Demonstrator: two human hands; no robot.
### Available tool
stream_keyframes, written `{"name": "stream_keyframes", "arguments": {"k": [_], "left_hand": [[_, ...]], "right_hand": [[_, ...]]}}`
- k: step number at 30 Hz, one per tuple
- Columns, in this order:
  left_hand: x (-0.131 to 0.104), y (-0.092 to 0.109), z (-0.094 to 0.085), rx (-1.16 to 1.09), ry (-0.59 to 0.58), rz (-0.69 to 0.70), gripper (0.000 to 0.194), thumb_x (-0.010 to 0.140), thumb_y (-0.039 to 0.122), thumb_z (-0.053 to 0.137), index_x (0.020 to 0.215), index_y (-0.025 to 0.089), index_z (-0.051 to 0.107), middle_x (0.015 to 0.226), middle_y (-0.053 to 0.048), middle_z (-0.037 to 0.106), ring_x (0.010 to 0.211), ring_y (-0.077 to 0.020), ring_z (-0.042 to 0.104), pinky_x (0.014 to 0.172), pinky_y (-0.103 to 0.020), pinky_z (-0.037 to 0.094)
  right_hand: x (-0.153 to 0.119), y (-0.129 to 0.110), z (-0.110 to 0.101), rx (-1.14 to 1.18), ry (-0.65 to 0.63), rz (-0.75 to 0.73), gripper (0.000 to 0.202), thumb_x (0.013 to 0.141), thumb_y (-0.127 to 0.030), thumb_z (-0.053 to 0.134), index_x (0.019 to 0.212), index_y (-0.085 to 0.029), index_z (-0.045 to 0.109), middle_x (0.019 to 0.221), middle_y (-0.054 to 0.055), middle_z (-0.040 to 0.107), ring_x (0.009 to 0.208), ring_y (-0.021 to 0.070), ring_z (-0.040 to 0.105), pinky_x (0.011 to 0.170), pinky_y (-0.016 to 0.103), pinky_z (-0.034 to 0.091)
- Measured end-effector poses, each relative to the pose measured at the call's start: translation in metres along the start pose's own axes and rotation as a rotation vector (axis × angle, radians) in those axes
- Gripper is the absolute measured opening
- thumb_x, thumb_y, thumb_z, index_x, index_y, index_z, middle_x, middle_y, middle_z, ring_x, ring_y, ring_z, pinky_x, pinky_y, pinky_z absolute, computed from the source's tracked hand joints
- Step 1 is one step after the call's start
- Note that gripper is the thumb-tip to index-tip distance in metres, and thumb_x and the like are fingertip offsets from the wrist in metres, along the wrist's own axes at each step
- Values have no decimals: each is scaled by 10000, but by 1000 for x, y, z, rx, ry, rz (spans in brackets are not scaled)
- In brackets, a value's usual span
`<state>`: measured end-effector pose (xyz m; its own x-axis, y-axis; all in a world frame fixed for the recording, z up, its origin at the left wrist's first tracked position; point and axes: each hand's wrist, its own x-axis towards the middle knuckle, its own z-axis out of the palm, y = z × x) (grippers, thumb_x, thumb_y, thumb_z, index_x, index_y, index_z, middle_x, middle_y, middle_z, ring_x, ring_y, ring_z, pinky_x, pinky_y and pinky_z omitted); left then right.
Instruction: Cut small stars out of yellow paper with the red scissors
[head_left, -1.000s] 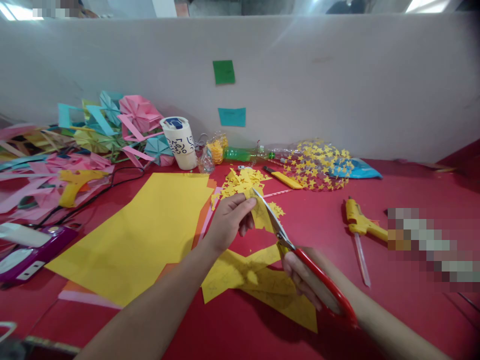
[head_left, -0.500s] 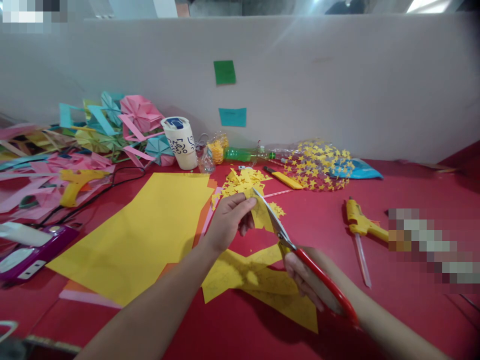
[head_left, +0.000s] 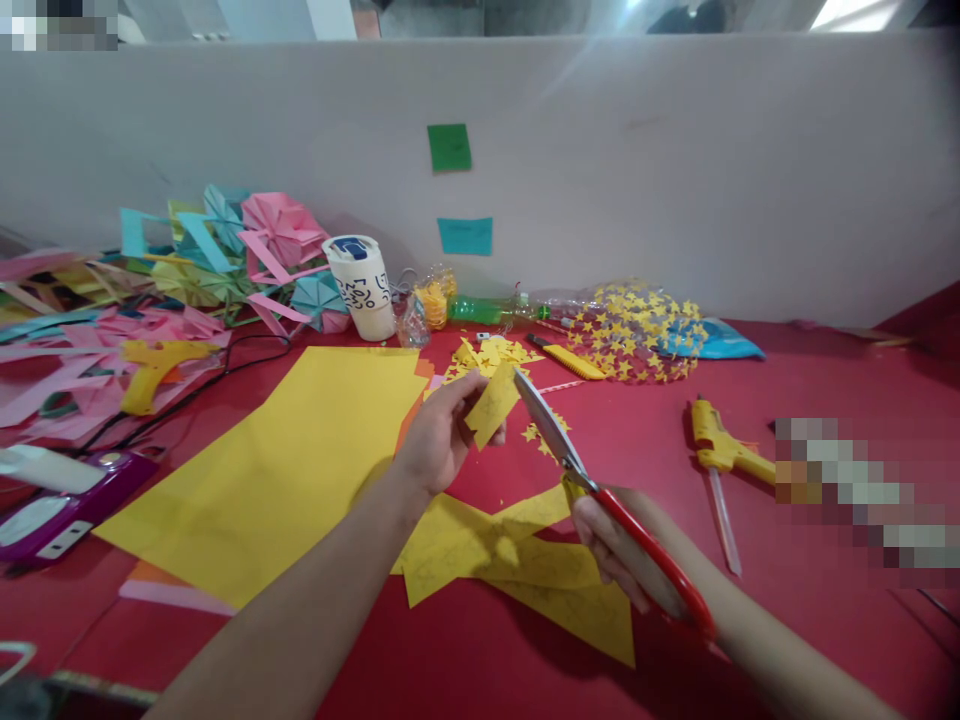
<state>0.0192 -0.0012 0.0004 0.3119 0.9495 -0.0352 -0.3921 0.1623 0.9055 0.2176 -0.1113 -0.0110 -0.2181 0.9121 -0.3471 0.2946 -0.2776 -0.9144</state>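
Observation:
Between the fingers of my left hand (head_left: pixel 439 435) is a small piece of yellow paper (head_left: pixel 495 405) with faint pencil lines on it. My right hand (head_left: pixel 611 540) grips red-handled scissors (head_left: pixel 652 560), whose blades point up and left to the paper's right edge. The blades look nearly closed. Beneath my hands lie several yellow paper pieces (head_left: pixel 517 550) with drawn outlines. Behind the left hand is a pile of cut yellow paper bits (head_left: pixel 495 352), and a few small paper stars (head_left: pixel 547 435) lie beside the blades.
Large yellow sheets (head_left: pixel 315 450) cover the left middle of the red table (head_left: pixel 420 660). Glue guns (head_left: pixel 716 440) lie at both sides. Farther back are a white cup (head_left: pixel 361 290), a yellow cutter (head_left: pixel 574 357), a star-covered bottle (head_left: pixel 637 330) and folded paper decorations (head_left: pixel 277 235).
My left hand has turned the small yellow paper, which now tilts down to the left. The scissors have shifted slightly right, and their blades have come closer together.

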Motion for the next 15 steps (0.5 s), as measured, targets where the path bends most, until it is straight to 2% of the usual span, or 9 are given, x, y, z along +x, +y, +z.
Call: {"name": "stream_keyframes", "arguments": {"k": [2, 4, 6, 8, 9, 12, 15], "left_hand": [[-1, -2, 2, 49, -31, -57, 273, 853, 438, 537, 827, 178, 616, 591, -3, 606, 514, -130, 564, 516, -257, 460], [-4, -5, 7, 215, -122, -63, 197, 815, 365, 613, 869, 175, 607, 639, -2, 615, 537, -124, 568, 541, -258, 458], [-9, -5, 13, 401, -236, -8, 171, 756, 289, 698, 831, 163, 609, 681, -4, 599, 601, -122, 569, 580, -256, 455], [-15, -4, 18, 482, -295, 97, 153, 770, 280, 698, 753, 164, 599, 694, -1, 577, 644, -113, 546, 621, -249, 448], [-18, -4, 19, 490, -274, 150, 159, 800, 304, 680, 766, 171, 600, 699, 4, 574, 650, -111, 542, 636, -250, 448], [-20, -4, 18, 453, -107, 257, 277, 891, 408, 570, 738, 179, 603, 620, 15, 552, 584, -106, 526, 593, -249, 439], [-16, -5, 14, 368, 45, 312, 337, 906, 435, 538, 700, 180, 611, 567, 19, 553, 519, -99, 513, 545, -247, 432]], "right_hand": [[-1, 2, 0, 57, -8, -27, 581, 834, -782, 434, 666, -226, 420, 429, -100, 370, 305, 61, 340, 343, 199, 290], [-2, 4, 1, 110, -26, -56, 592, 842, -789, 409, 674, -222, 439, 407, -110, 339, 297, 57, 321, 368, 204, 321], [-2, 5, 1, 128, -29, -52, 611, 832, -808, 399, 677, -218, 449, 394, -112, 335, 286, 53, 300, 361, 201, 312], [-2, 6, 2, 125, -25, -23, 619, 806, -824, 422, 684, -218, 452, 397, -108, 357, 279, 52, 297, 329, 192, 267], [-1, 5, 3, 118, -12, -12, 615, 799, -823, 436, 691, -218, 451, 404, -106, 366, 283, 54, 304, 320, 187, 248], [0, 4, 5, 90, -3, -2, 595, 805, -805, 452, 681, -223, 424, 417, -103, 374, 298, 58, 333, 339, 192, 289], [1, 3, 5, 53, 14, 6, 556, 821, -755, 487, 666, -228, 403, 435, -97, 382, 311, 61, 342, 347, 201, 291]]}}
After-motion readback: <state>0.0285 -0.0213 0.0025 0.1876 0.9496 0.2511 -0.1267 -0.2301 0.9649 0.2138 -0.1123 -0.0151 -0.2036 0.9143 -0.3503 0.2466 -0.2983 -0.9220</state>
